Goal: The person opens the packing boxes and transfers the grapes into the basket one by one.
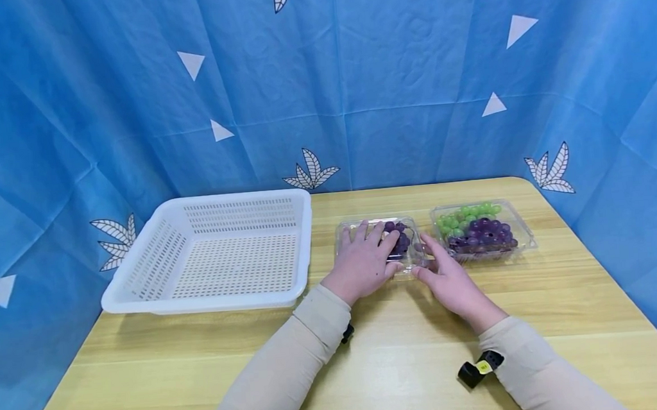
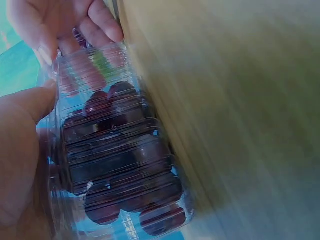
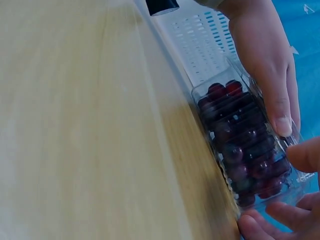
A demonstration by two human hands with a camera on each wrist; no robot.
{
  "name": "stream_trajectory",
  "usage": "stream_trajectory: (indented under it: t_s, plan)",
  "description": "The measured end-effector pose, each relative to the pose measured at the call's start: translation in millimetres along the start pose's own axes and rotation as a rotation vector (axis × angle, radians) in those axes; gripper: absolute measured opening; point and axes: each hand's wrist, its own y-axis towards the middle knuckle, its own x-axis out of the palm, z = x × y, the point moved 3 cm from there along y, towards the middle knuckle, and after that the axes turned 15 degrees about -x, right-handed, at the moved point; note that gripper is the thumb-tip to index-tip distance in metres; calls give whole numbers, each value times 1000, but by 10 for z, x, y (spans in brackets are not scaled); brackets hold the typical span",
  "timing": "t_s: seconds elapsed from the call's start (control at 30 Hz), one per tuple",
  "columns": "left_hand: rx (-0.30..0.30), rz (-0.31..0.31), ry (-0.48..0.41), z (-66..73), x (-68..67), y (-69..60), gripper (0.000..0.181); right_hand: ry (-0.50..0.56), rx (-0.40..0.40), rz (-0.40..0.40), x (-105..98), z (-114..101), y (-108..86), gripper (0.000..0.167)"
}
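Note:
A clear plastic box [image 1: 345, 232] holding dark purple grapes [image 1: 402, 241] stands on the table. Across its top lies the left hand [image 1: 363, 263], fingers spread and straight, thumb toward the near edge. The right hand [image 1: 449, 280] is at the box's right end, with thumb and fingers touching its near right corner. In the left wrist view, dark grapes [image 2: 120, 155] show through the ribbed side of the box, below the left thumb's level. The right wrist view shows the left hand [image 3: 270, 70] on the lid and the right hand's fingers [image 3: 295, 215] around the near end.
A white perforated basket [image 1: 303, 245] stands at the left of the table. Right of the hands is another clear box [image 1: 524, 231] with green grapes [image 1: 451, 221] and purple grapes [image 1: 484, 234]. A blue curtain [image 1: 400, 83] hangs behind the table.

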Motion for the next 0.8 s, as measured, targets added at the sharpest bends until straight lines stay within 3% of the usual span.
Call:
stream_trajectory:
  t_s: [0.4, 0.8]
  plan:
    - [10, 29, -50, 21, -6, -18, 63, 21, 4, 62, 61, -60, 7, 67]
    - [13, 45, -76, 51, 5, -11, 58, 53, 2, 92, 52, -1, 45, 70]
